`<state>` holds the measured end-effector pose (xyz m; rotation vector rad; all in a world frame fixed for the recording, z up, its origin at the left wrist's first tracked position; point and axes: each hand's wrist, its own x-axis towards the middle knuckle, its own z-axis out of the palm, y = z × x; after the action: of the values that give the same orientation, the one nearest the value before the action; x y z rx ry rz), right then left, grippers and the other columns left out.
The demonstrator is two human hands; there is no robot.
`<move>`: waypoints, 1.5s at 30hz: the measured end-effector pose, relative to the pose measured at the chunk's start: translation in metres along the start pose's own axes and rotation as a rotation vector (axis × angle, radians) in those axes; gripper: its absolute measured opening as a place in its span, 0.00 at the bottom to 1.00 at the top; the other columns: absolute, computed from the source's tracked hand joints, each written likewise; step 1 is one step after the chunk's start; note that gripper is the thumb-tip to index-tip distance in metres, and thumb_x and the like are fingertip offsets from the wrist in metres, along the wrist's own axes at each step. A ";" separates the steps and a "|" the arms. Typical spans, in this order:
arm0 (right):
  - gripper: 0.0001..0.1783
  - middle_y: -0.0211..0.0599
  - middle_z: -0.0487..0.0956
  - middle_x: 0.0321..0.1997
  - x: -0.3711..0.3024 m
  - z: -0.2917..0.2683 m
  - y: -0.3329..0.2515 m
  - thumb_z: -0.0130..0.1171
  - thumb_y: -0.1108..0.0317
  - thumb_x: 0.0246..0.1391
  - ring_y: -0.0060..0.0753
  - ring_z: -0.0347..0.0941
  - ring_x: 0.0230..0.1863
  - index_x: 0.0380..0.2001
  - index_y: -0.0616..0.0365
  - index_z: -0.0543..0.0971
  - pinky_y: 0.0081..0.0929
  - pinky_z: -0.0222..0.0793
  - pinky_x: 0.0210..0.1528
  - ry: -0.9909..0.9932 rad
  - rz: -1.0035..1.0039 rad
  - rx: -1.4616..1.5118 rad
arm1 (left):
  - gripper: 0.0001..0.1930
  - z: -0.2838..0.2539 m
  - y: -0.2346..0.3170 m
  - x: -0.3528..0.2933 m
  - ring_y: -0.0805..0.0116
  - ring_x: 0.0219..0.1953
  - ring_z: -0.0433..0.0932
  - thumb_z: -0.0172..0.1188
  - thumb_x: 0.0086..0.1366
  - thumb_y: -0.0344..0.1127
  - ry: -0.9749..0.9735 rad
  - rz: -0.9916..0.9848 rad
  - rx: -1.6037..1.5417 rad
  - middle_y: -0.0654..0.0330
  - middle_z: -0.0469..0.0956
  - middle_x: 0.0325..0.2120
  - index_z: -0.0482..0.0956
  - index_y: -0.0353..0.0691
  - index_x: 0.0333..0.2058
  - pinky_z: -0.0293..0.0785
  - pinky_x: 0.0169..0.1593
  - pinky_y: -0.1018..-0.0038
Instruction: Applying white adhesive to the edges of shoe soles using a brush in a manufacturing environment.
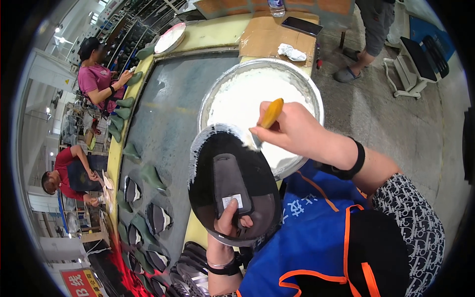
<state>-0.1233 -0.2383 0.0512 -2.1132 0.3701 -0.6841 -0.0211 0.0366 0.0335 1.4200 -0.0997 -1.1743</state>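
Observation:
My right hand is closed around the yellow wooden handle of a brush. The brush's lower end meets the upper edge of a dark shoe upper, and its bristles are mostly hidden. White paste coats the upper's far rim in an uneven band. My left hand grips the upper near its bottom end, with the thumb over a tongue-like flap that bears a small white label. Just beyond the upper stands a large round metal basin filled with white paste.
A grey conveyor belt with yellow edges carries several green shoe forms and dark uppers. More uppers are stacked beside my left forearm. Cardboard holds a phone and crumpled tissue. Two people work across the belt.

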 end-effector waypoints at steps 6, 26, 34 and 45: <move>0.13 0.38 0.77 0.20 -0.025 0.004 -0.006 0.63 0.63 0.54 0.25 0.72 0.21 0.25 0.62 0.74 0.23 0.65 0.26 -0.218 0.178 0.205 | 0.16 0.014 0.015 0.005 0.67 0.22 0.81 0.57 0.68 0.39 0.222 0.079 0.016 0.51 0.81 0.27 0.75 0.29 0.43 0.78 0.26 0.77; 0.21 0.38 0.74 0.16 0.002 -0.003 -0.022 0.69 0.52 0.47 0.47 0.74 0.22 0.23 0.57 0.73 0.37 0.68 0.27 0.000 -0.165 0.126 | 0.17 0.029 0.038 0.035 0.65 0.36 0.82 0.46 0.74 0.38 0.402 0.776 0.626 0.54 0.78 0.43 0.68 0.31 0.53 0.78 0.42 0.74; 0.22 0.43 0.77 0.19 0.008 -0.012 -0.019 0.70 0.51 0.47 0.46 0.75 0.22 0.22 0.62 0.78 0.35 0.70 0.29 -0.241 -0.002 0.199 | 0.21 -0.025 0.040 0.066 0.60 0.51 0.76 0.45 0.72 0.43 0.454 1.151 0.805 0.50 0.73 0.50 0.68 0.31 0.54 0.69 0.59 0.65; 0.20 0.32 0.74 0.18 0.017 -0.023 -0.004 0.68 0.56 0.53 0.23 0.68 0.20 0.23 0.59 0.72 0.25 0.63 0.24 0.080 -0.151 0.316 | 0.29 -0.021 0.102 0.057 0.56 0.50 0.77 0.51 0.65 0.27 0.244 1.041 1.164 0.47 0.68 0.54 0.54 0.28 0.63 0.73 0.56 0.64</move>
<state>-0.1235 -0.2596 0.0712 -1.8294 0.1342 -0.8572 0.0780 -0.0137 0.0757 2.0330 -1.3405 0.0401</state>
